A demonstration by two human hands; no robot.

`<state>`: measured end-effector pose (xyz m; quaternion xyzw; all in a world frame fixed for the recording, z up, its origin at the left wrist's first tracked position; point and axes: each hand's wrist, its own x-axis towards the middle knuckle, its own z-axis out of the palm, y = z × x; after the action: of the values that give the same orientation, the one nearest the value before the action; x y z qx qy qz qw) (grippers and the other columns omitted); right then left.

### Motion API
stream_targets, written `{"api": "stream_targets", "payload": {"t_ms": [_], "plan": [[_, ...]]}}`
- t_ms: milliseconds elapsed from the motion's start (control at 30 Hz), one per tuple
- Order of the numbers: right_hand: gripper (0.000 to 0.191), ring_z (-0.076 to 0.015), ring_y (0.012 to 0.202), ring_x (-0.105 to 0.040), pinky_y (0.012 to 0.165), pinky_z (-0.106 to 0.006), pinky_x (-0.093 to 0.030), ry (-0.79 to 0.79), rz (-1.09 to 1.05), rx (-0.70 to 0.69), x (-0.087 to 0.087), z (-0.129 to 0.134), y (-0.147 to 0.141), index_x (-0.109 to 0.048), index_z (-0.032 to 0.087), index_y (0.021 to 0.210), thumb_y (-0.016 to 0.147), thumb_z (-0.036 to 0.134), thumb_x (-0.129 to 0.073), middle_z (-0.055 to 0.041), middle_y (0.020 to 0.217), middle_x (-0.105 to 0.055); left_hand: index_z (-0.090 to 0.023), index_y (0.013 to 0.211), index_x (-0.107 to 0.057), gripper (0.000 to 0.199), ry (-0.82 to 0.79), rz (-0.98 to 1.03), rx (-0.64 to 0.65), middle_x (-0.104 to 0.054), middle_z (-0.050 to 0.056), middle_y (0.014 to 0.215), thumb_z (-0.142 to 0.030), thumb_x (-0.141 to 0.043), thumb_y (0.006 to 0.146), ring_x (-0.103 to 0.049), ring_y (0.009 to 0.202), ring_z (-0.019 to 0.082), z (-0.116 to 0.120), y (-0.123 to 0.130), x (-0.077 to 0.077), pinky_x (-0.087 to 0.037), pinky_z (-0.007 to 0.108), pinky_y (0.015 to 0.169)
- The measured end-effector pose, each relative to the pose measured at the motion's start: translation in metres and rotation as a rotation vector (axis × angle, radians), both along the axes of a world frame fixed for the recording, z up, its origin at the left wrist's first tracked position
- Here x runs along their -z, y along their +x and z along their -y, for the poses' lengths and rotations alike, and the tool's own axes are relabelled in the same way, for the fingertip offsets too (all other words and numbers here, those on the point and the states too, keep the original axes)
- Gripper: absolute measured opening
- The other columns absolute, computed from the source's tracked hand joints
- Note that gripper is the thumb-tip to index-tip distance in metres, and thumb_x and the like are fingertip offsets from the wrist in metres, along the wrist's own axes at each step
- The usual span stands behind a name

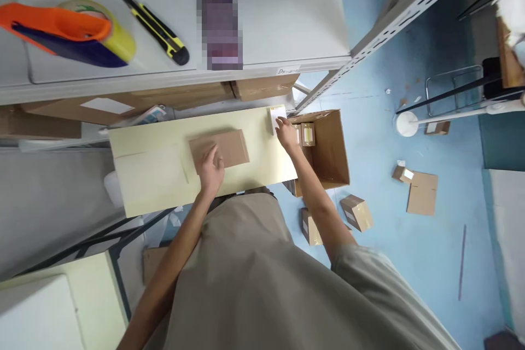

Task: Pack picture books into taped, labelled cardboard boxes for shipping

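A flat, folded brown cardboard box (233,147) lies on the cream worktable (156,197). My left hand (211,175) rests over its near left part, fingers loosely extended and thumb apart, not gripping it. At the table's right end, my right hand (287,132) has its fingers bent together at the edge of a small stack of white paper labels (275,120). How many sheets are between those fingertips is too small to tell.
An open carton (330,147) with small boxes stands right of the table. Taped boxes (356,212) lie on the blue floor. The shelf ahead holds a tape dispenser (69,30), a yellow utility knife (158,30) and a blurred item (220,33). A metal shelf post (369,38) rises at right.
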<state>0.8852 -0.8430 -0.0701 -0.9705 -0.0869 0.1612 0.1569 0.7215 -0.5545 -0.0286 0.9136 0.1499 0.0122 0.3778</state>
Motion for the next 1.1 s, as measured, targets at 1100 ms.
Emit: {"api": "stream_targets", "payload": {"t_ms": [1100], "plan": [[0.029,-0.0301,0.132,-0.055,0.116,-0.045,-0.04,-0.012,0.189,-0.347,0.015,0.089,-0.035,-0.071,0.017,0.121,0.11,0.012,-0.044,-0.0172,0.145,-0.064,-0.014,0.171,-0.029,0.075,-0.054,-0.127,0.493,-0.047,0.019,0.169,-0.026,-0.054,0.101,-0.043,0.159,0.032,0.132,0.059,0.022,-0.038,0.053,0.132]]}}
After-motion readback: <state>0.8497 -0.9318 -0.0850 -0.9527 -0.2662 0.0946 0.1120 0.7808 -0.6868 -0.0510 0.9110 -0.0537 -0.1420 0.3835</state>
